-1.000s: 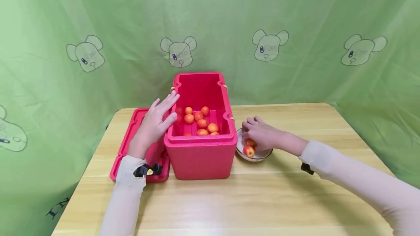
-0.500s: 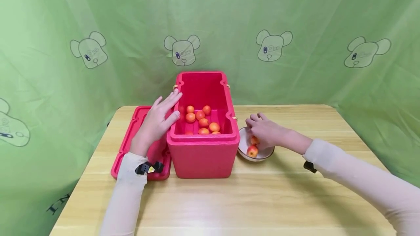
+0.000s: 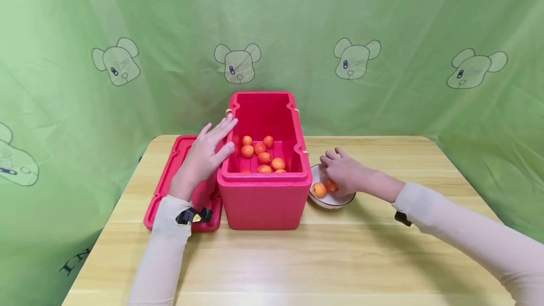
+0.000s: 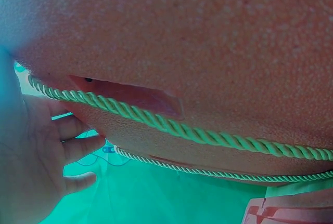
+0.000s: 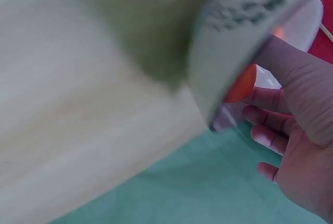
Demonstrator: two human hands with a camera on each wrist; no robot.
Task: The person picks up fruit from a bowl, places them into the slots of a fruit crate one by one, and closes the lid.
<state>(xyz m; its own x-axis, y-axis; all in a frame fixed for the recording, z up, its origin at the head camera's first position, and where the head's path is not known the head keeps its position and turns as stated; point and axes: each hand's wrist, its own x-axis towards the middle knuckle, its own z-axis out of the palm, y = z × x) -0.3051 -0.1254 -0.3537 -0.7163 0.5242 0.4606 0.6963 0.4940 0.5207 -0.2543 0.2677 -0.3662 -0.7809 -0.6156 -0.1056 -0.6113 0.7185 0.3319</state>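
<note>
My left hand (image 3: 201, 157) rests on the left rim of a red foam box (image 3: 264, 207), its fingers straight and its thumb over the edge. Several small orange-red apples (image 3: 264, 157) lie on the box's floor. In the left wrist view, the same hand (image 4: 36, 156) is beside the box's side and its twisted rope (image 4: 197, 133). My right hand (image 3: 346, 174) reaches into a white bowl (image 3: 329, 204) right of the box. Its thumb and curled fingers are around one small apple (image 5: 242, 85); the fingertips are partly hidden. Another small apple (image 3: 319, 190) lies in the bowl.
The red lid (image 3: 167, 183) lies left of the box, partly under my left arm. Box, lid and bowl stand on a wooden table (image 3: 272, 263). A green curtain (image 3: 297, 13) hangs behind the table.
The loose apple in the bowl has rolled left and slightly back. My right hand stays at the bowl with small finger movement. The left hand keeps its place on the rim.
</note>
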